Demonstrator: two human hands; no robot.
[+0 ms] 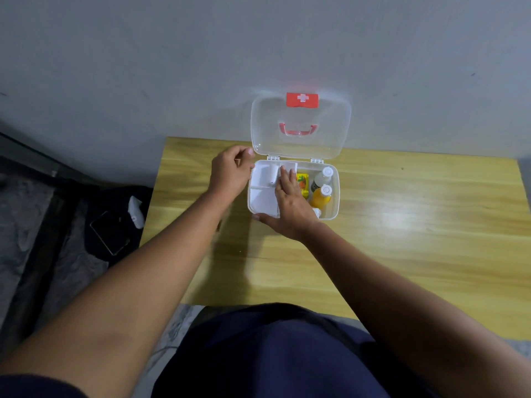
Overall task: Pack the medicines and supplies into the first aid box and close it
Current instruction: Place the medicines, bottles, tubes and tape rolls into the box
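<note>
A clear first aid box (pixel 334 196) stands on the wooden table, its lid (pixel 300 139) upright against the wall with a red cross latch and red handle. A white divided tray (pixel 263 193) sits in the box's left half. My right hand (pixel 290 208) grips the tray's right edge, fingers on top, thumb under the front corner. My left hand (pixel 230 170) is at the tray's back left corner, fingers curled; whether it grips the tray is unclear. To the right lie a yellow packet (pixel 303 182), a white bottle (pixel 321 178) and an orange bottle (pixel 321 196).
The wooden table (pixel 402 239) reaches the grey wall behind the box. Left of the table, on dark cloth, lie a phone (pixel 110 234) and a small white object (pixel 135 211). My lap in dark blue clothing is at the table's near edge.
</note>
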